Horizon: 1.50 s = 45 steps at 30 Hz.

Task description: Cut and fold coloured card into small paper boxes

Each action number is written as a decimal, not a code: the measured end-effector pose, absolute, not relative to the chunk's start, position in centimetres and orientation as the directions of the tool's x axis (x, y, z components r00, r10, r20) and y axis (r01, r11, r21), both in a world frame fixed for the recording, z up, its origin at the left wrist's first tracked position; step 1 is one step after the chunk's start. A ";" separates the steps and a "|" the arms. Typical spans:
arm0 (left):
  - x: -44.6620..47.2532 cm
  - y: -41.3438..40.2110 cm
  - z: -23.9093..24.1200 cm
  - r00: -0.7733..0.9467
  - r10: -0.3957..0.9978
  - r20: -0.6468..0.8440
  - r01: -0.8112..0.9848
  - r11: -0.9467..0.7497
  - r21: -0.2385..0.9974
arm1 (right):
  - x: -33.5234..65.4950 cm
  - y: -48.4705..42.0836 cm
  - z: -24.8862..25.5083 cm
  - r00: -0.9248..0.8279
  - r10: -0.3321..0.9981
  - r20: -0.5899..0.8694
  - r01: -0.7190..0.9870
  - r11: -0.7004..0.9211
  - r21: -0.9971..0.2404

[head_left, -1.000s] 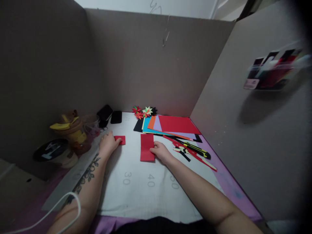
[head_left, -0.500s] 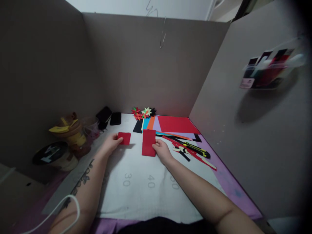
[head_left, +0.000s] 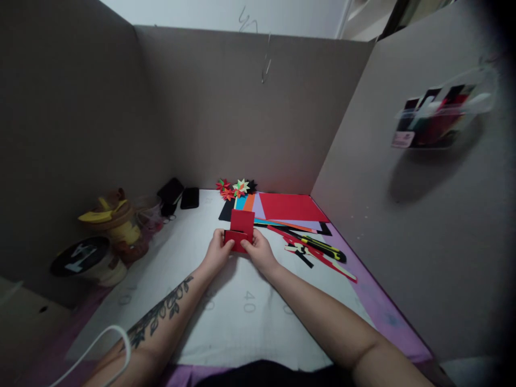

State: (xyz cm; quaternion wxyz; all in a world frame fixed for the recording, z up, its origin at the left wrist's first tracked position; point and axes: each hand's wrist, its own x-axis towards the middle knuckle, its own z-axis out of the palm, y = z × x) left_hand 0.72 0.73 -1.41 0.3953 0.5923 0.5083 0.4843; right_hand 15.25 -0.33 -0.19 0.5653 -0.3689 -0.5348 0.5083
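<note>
Both hands meet over the middle of the white mat. My left hand [head_left: 219, 250] pinches a small red paper square [head_left: 235, 238] by its left side, thumb in front. Behind that square stands a longer red paper rectangle [head_left: 242, 219], its upper part showing above the square's edge. My right hand [head_left: 258, 250] grips the right side of the rectangle, with the thumb on the front where the two papers overlap. The lower part of the rectangle is hidden by the square and the thumbs.
Coloured paper sheets [head_left: 294, 207] lie at the back right. In front of them are a yellow-black box cutter [head_left: 324, 249] and paper strips [head_left: 336, 267]. Folded paper stars [head_left: 241, 186] sit at the back; a black phone [head_left: 190, 198] and pots [head_left: 128, 228] stand left.
My left hand has moved right, bringing the small red square in front of the rectangle. My right hand has shifted slightly left and down, and the two papers now overlap.
</note>
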 end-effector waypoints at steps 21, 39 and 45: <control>1.3 1.7 -2.3 0.189 0.953 0.238 0.433 -0.298 0.850 | 15.3 1.4 -2.8 -0.040 0.991 0.127 -0.186 0.118 -0.975; -1.3 1.6 -0.5 0.296 0.939 0.177 0.656 -0.335 0.676 | 15.7 1.4 -2.5 -0.009 0.983 0.182 -0.067 0.181 -0.981; -0.8 1.0 -0.1 0.302 0.951 0.072 0.481 -0.217 0.849 | 16.2 1.4 -2.6 0.003 0.993 0.121 -0.138 0.120 -0.983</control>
